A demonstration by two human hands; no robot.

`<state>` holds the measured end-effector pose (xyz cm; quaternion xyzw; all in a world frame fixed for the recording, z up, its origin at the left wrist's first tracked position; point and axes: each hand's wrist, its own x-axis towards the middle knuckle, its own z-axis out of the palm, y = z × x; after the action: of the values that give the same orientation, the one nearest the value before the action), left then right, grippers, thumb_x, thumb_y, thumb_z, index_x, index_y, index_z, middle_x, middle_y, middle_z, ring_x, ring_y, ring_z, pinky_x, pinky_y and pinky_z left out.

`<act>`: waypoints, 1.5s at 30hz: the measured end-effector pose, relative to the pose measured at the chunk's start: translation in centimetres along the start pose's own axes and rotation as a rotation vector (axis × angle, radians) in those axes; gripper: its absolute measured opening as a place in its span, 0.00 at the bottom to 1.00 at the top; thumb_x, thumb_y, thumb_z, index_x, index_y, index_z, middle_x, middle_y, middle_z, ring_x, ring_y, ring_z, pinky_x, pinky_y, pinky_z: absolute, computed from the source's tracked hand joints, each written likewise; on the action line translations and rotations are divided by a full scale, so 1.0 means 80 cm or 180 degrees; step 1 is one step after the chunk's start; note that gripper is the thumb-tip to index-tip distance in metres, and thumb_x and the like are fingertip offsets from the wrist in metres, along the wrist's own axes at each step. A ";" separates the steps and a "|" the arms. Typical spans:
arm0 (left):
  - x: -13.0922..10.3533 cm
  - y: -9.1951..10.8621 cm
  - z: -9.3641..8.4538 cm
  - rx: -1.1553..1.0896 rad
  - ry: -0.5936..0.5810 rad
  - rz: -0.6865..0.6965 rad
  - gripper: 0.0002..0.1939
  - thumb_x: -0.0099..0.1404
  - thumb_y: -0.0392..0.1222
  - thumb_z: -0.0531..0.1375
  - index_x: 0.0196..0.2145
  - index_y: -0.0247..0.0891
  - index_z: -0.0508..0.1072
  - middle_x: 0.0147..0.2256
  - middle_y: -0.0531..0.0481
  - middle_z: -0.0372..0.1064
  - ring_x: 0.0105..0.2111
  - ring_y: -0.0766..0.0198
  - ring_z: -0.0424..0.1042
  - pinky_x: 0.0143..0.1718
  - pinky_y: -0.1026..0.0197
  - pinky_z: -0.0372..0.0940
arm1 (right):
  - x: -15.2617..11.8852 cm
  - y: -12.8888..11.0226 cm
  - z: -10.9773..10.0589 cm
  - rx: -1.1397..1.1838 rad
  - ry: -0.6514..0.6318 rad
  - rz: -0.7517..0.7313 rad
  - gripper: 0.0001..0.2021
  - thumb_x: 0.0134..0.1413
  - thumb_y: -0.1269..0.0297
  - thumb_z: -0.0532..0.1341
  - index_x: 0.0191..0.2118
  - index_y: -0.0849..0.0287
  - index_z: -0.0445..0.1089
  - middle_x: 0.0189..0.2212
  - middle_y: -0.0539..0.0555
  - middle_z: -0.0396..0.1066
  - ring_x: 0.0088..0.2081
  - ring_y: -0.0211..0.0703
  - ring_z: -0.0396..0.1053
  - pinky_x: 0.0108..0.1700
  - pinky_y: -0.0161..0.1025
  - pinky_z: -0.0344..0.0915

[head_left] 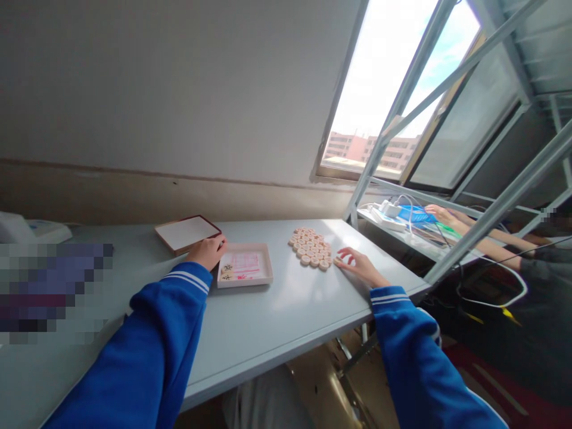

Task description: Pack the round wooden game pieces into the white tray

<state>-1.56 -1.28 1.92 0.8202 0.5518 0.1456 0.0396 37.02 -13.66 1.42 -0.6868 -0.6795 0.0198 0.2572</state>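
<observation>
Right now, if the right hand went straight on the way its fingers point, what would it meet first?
Most likely the near edge of the grouped discs, just beyond the single disc at the right hand's fingertips. Whether it would touch them or pass just above is unclear from this view.

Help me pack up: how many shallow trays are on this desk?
2: a pink-marked tray right of the left hand; a dark-rimmed tray beyond that hand, near the wall. The pixelated patch may hide more.
</observation>
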 end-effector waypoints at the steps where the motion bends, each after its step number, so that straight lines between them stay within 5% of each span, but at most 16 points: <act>1: 0.000 -0.001 0.001 -0.0002 0.0006 0.0006 0.13 0.62 0.40 0.43 0.37 0.39 0.65 0.36 0.43 0.70 0.36 0.56 0.69 0.35 0.61 0.58 | 0.001 -0.001 0.002 -0.0032 0.0065 0.0033 0.16 0.43 0.55 0.57 0.38 0.58 0.63 0.31 0.53 0.69 0.26 0.39 0.65 0.32 0.39 0.63; 7: 0.001 -0.001 0.002 -0.0049 0.0004 -0.0031 0.13 0.62 0.41 0.44 0.37 0.39 0.65 0.36 0.43 0.70 0.36 0.56 0.69 0.34 0.61 0.58 | 0.001 -0.009 0.003 -0.0385 0.0209 0.0330 0.18 0.41 0.54 0.59 0.39 0.56 0.61 0.29 0.50 0.71 0.24 0.40 0.66 0.29 0.38 0.61; 22: 0.000 0.000 0.003 -0.0015 0.0111 -0.0053 0.13 0.62 0.40 0.44 0.38 0.39 0.66 0.35 0.44 0.71 0.36 0.57 0.70 0.35 0.61 0.59 | 0.001 -0.017 -0.005 -0.0599 0.0255 0.0036 0.13 0.45 0.64 0.55 0.41 0.53 0.62 0.30 0.47 0.71 0.27 0.40 0.69 0.33 0.39 0.59; 27: 0.001 -0.002 0.006 -0.0118 0.0152 -0.0038 0.13 0.61 0.40 0.45 0.37 0.40 0.67 0.35 0.46 0.71 0.36 0.59 0.70 0.36 0.62 0.59 | 0.024 -0.102 0.003 -0.0423 0.0416 -0.0713 0.11 0.49 0.67 0.55 0.41 0.55 0.64 0.29 0.50 0.70 0.29 0.39 0.67 0.34 0.38 0.59; 31: 0.000 -0.002 0.005 -0.0142 0.0152 -0.0074 0.13 0.61 0.39 0.45 0.37 0.40 0.67 0.35 0.47 0.71 0.36 0.60 0.70 0.36 0.63 0.59 | 0.055 -0.205 0.047 -0.0140 -0.0491 -0.1868 0.11 0.49 0.68 0.57 0.42 0.55 0.65 0.36 0.52 0.68 0.36 0.39 0.65 0.38 0.36 0.59; 36: 0.000 -0.001 0.003 -0.0139 0.0078 -0.0122 0.13 0.62 0.41 0.45 0.36 0.40 0.68 0.34 0.45 0.71 0.36 0.59 0.69 0.35 0.62 0.59 | 0.081 -0.278 0.114 -0.0071 -0.1151 -0.2300 0.12 0.45 0.65 0.61 0.40 0.55 0.67 0.39 0.52 0.67 0.38 0.41 0.65 0.37 0.35 0.57; 40: 0.001 0.000 0.003 -0.0144 0.0051 -0.0100 0.14 0.63 0.42 0.45 0.37 0.40 0.68 0.35 0.45 0.71 0.36 0.59 0.69 0.35 0.62 0.59 | 0.087 -0.274 0.123 -0.0079 -0.0948 -0.2098 0.13 0.44 0.59 0.62 0.38 0.56 0.67 0.38 0.53 0.67 0.40 0.43 0.63 0.39 0.38 0.55; 45: 0.001 0.000 0.002 -0.0166 0.0062 -0.0072 0.13 0.62 0.39 0.45 0.38 0.39 0.67 0.36 0.46 0.71 0.37 0.61 0.69 0.36 0.62 0.58 | 0.095 -0.220 0.085 -0.0045 -0.0511 -0.1537 0.11 0.47 0.58 0.60 0.38 0.54 0.67 0.38 0.52 0.65 0.43 0.43 0.60 0.42 0.40 0.53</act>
<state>-1.47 -1.22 1.82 0.8112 0.5573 0.1674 0.0572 18.82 -5.22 4.69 -0.5026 -0.8422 0.0076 0.1949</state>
